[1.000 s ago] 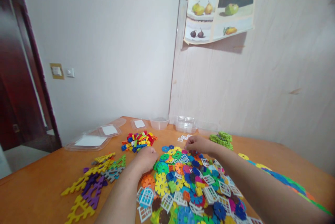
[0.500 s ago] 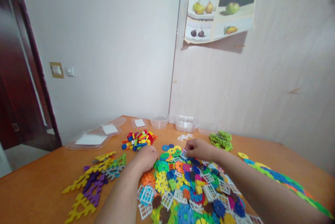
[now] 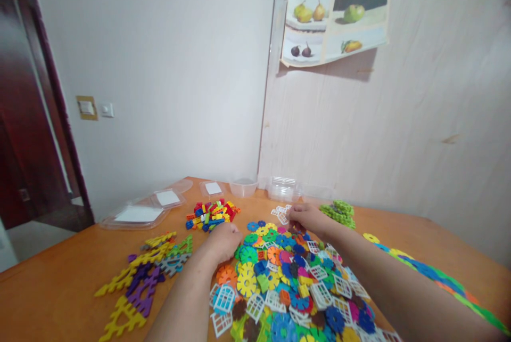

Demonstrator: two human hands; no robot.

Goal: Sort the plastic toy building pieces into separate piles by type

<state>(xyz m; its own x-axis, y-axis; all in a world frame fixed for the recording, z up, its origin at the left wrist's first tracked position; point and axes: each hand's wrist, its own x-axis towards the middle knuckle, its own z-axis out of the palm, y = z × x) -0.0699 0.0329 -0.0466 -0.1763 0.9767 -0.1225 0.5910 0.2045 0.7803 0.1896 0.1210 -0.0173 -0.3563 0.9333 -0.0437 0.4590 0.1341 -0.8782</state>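
My right hand (image 3: 306, 217) is beyond the far edge of a mixed heap of plastic pieces, its fingers pinched at the edge of a small white toy window frame (image 3: 283, 218). That frame is beside a few more white window frames (image 3: 279, 210) on the table. Curled closed, my left hand (image 3: 227, 239) rests at the heap's left edge, close to the pile of small building bricks (image 3: 213, 214); its fingertips are hidden. In the heap are flower-shaped discs such as a yellow disc (image 3: 247, 279), white window frames and loose bricks.
Interlocking yellow and purple pieces (image 3: 144, 288) lie at the left. Green pieces (image 3: 337, 214) are at the back right, and a chain of linked discs (image 3: 427, 270) runs along the right. Clear tubs (image 3: 243, 187) and lids (image 3: 138, 214) stand along the wall.
My right hand has moved away from me and slightly right, carrying the white window frame from the heap's far edge to the other frames. My left hand has stayed in place.
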